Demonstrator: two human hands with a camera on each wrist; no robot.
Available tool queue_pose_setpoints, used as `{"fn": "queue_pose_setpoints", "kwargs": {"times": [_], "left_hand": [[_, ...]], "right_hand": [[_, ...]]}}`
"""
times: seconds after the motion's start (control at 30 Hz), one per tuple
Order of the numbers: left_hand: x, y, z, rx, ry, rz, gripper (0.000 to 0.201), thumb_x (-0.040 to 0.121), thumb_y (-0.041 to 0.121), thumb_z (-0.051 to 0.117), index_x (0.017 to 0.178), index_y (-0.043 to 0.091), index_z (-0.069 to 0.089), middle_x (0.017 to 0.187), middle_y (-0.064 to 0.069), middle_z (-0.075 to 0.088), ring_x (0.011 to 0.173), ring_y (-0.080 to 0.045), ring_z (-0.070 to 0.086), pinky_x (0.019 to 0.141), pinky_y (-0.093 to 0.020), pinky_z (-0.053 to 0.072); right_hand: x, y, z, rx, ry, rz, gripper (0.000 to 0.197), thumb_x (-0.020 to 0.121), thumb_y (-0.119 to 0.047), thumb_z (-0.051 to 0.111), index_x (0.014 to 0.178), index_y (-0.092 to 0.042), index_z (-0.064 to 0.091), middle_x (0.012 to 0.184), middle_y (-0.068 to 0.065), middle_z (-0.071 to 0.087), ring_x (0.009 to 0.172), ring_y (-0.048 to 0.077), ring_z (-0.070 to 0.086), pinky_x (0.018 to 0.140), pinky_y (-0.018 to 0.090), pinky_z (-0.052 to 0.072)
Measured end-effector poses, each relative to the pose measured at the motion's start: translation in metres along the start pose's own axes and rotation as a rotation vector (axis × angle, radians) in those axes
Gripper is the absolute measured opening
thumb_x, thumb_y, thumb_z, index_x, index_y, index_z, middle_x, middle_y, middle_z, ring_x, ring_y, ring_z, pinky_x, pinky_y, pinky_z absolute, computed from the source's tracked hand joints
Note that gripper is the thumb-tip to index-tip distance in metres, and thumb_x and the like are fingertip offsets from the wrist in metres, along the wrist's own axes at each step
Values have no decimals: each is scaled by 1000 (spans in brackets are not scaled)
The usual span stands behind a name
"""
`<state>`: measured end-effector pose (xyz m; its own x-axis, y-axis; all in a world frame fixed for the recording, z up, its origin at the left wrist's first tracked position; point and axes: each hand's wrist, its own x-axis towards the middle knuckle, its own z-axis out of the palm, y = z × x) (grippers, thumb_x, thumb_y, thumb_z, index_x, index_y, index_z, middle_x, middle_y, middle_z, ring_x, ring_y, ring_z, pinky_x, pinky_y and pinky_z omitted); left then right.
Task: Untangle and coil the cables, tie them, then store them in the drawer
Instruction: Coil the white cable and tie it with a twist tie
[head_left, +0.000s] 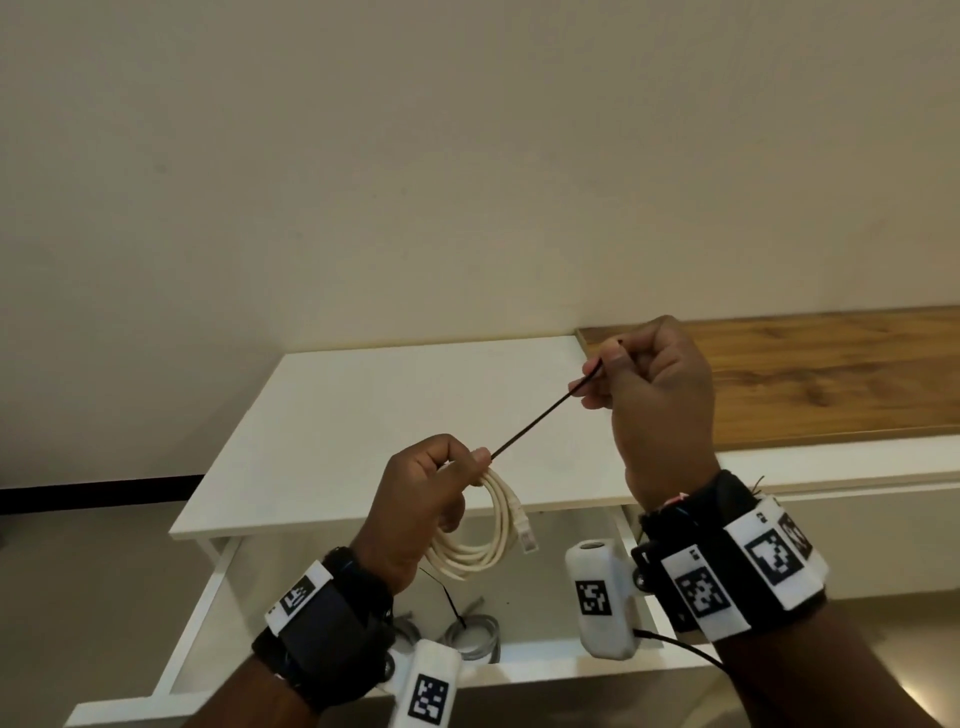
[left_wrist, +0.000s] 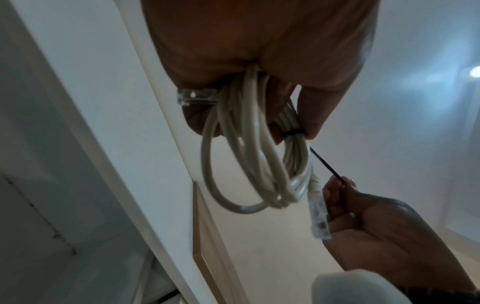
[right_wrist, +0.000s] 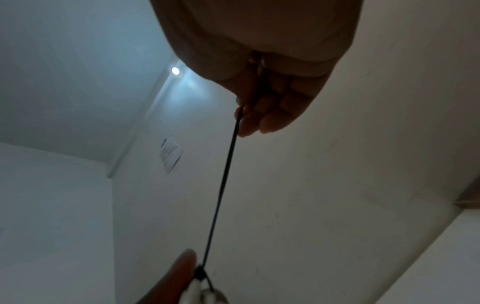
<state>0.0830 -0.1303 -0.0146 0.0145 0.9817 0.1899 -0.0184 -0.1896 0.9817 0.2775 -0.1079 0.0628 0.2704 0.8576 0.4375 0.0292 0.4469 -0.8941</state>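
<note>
My left hand (head_left: 431, 486) grips a coil of cream network cable (head_left: 480, 540) above the open drawer, its clear plug (head_left: 527, 535) hanging at the right. In the left wrist view the coil (left_wrist: 244, 164) hangs from my fingers, and a black cable tie (left_wrist: 292, 132) is cinched around its strands. The tie's tail (head_left: 535, 415) runs taut up and right to my right hand (head_left: 652, 400), which pinches it between thumb and fingers over the white desk. From the right wrist the tail (right_wrist: 223, 185) stretches down from my fingertips (right_wrist: 259, 121) to the tie's head.
A white desk top (head_left: 395, 415) lies under the hands, with a wooden surface (head_left: 831, 374) to its right. The open white drawer (head_left: 545, 660) below holds a grey coiled cable (head_left: 475, 636). A cream wall stands behind.
</note>
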Motion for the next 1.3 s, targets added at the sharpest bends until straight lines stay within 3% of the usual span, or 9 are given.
{"fn": "queue_pose_setpoints", "kwargs": {"times": [0.37,0.43,0.53,0.6,0.73,0.87,1.0,1.17,1.3], "left_hand": [[-1,-8,2,-13,35,-53,49,81,41,66,74,-6,54,54,-12,40,44,-16,34,48,-23,35],[-5,-12,7,-15,26,-92,47,82,42,69,73,-2,57,52,-12,41,44,-17,34,47,-23,35],[-4,-13,7,-83,92,-150,41,83,41,69,71,3,59,50,-8,39,44,-17,33,48,-26,32],[0,-12,3,-120,130,-166,36,88,36,65,72,4,60,51,-6,38,44,-17,32,49,-27,29],[-1,-9,1,-30,112,-125,39,93,34,61,76,-1,58,50,-4,43,44,-15,35,49,-26,32],[-5,-5,6,8,56,-89,46,85,42,61,76,-2,56,48,4,46,44,-13,35,48,-25,34],[-7,-3,10,86,59,-95,31,92,23,66,70,1,62,46,7,52,43,-15,37,48,-26,33],[-2,-1,6,134,89,-95,25,87,13,69,67,0,62,43,2,43,42,-16,34,46,-24,31],[-2,1,9,94,81,-92,25,88,15,69,73,-3,60,47,0,42,45,-16,35,47,-25,32]], "right_hand": [[-5,-1,5,51,28,-54,11,97,-1,55,88,-7,58,71,3,70,62,20,69,55,26,53],[-2,5,4,32,2,39,8,98,-12,58,100,-5,61,82,4,73,70,19,71,61,27,56],[0,20,5,-115,-126,338,46,94,-49,57,123,-14,56,106,2,70,89,18,71,80,35,58],[-7,27,9,-216,-270,453,50,90,-57,57,117,-14,61,105,2,71,90,21,71,83,36,57],[-25,33,25,-276,-485,371,23,90,-40,66,91,-18,73,83,-2,75,72,10,69,67,26,50],[-26,35,23,-267,-496,339,13,90,-20,68,86,-8,71,78,2,75,67,12,67,63,24,48],[-27,35,23,-277,-553,324,10,92,-13,63,86,-5,65,77,5,75,70,16,72,63,26,52],[-32,36,27,-269,-507,253,12,92,-6,61,80,-7,61,75,6,74,69,15,73,58,19,48],[-30,32,24,-227,-422,249,13,92,-7,60,80,-11,62,75,5,75,72,17,73,64,30,53]]}}
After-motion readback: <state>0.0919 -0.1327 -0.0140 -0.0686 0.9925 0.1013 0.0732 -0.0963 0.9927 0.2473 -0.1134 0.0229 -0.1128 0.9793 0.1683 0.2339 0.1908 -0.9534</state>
